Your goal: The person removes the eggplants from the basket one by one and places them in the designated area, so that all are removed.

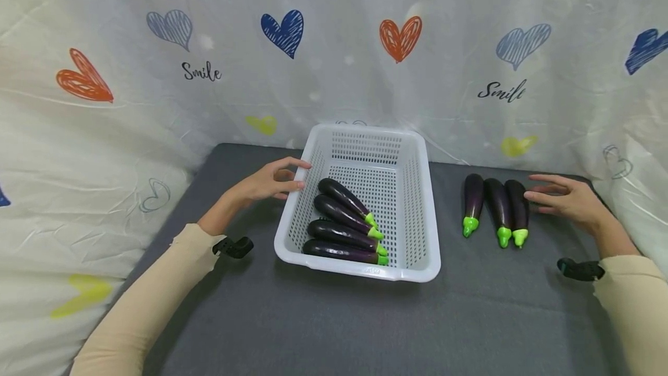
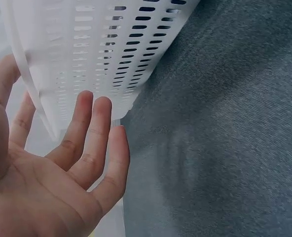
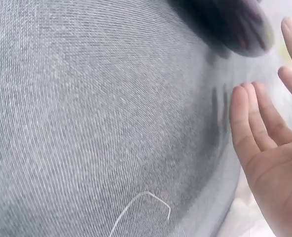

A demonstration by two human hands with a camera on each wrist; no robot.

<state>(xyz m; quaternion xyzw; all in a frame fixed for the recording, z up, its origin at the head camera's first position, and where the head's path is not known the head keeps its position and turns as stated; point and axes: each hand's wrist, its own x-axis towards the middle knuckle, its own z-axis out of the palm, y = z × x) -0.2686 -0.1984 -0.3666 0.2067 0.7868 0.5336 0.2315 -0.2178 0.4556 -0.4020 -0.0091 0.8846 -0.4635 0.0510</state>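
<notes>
A white perforated plastic basket (image 1: 430, 237) stands on the grey cloth. Several dark purple eggplants (image 1: 341, 233) with bright green stems lie side by side in its left front part. My left hand (image 1: 273, 180) is at the basket's left rim, thumb and index fingertips at the edge; in the left wrist view its other fingers (image 2: 100, 121) spread loosely beside the outer wall. To the right of the basket lie three more eggplants (image 1: 498, 205). My right hand (image 1: 569, 199) is just right of the rightmost eggplant (image 3: 235, 24), fingers extended, apart from it in the right wrist view.
Grey cloth (image 1: 334, 329) covers the table. Behind and to the left hangs a white sheet (image 1: 344, 86) printed with hearts and "Smile". A pale thread (image 3: 146, 192) lies on the cloth in the right wrist view. Dark straps (image 1: 233, 247) sit at both wrists.
</notes>
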